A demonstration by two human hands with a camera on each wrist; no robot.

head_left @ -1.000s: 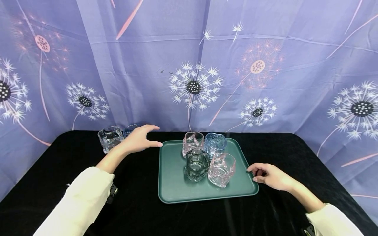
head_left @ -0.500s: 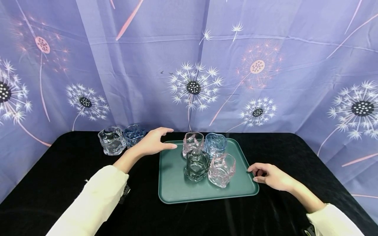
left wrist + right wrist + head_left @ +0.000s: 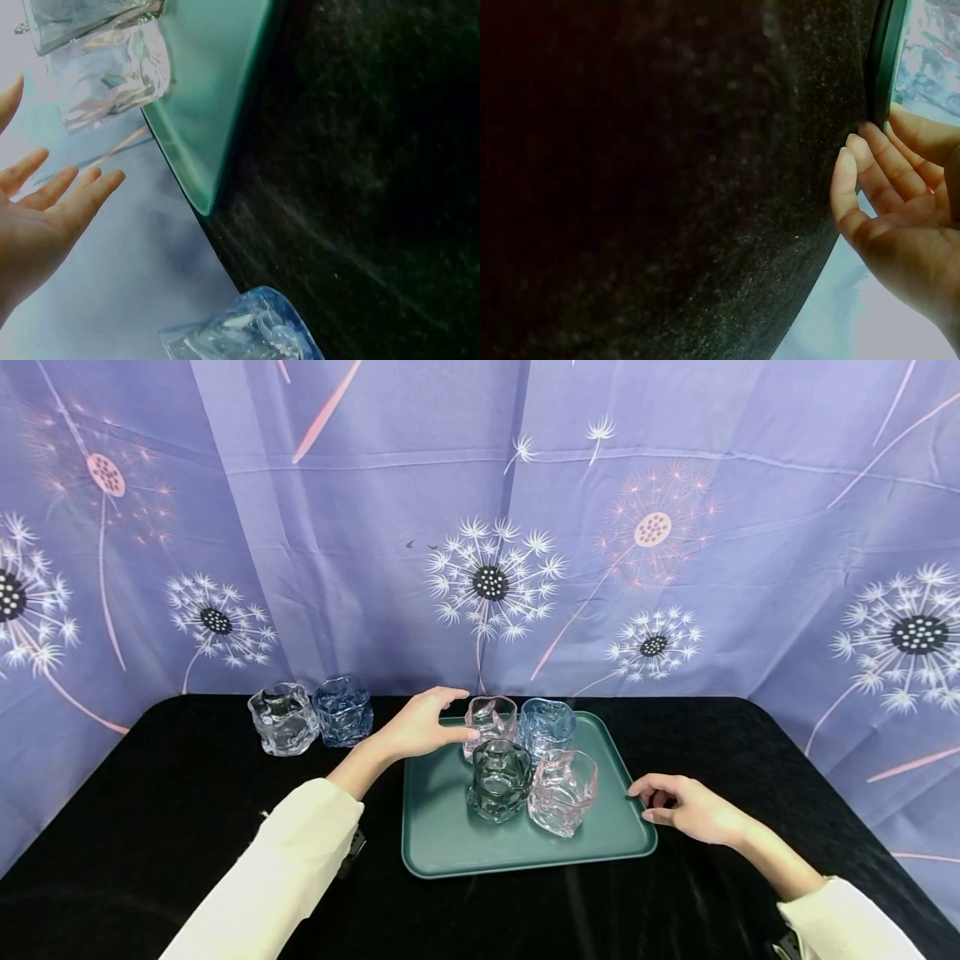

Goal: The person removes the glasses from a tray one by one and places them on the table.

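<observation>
In the head view my left hand (image 3: 427, 724) is spread over the tray's back left, thumb and fingers apart, at the left side of the rear pink glass (image 3: 491, 722). Whether it touches that glass is unclear; in the left wrist view the fingers (image 3: 82, 206) hold nothing. A blue glass (image 3: 547, 727), a dark grey glass (image 3: 501, 783) and a front pink glass (image 3: 564, 793) stand close together on the green tray (image 3: 442, 852). My right hand (image 3: 693, 810) holds the tray's right rim with curled fingers (image 3: 881, 161).
Left of the tray, a clear glass (image 3: 285, 720) and a dark blue glass (image 3: 343, 712) stand side by side on the black cloth (image 3: 150, 793). A purple dandelion-print curtain (image 3: 360, 568) hangs behind the table.
My left hand has moved right, from near the dark blue glass to beside the rear pink glass, uncovering the dark blue one. The right hand, tray and glasses have stayed put.
</observation>
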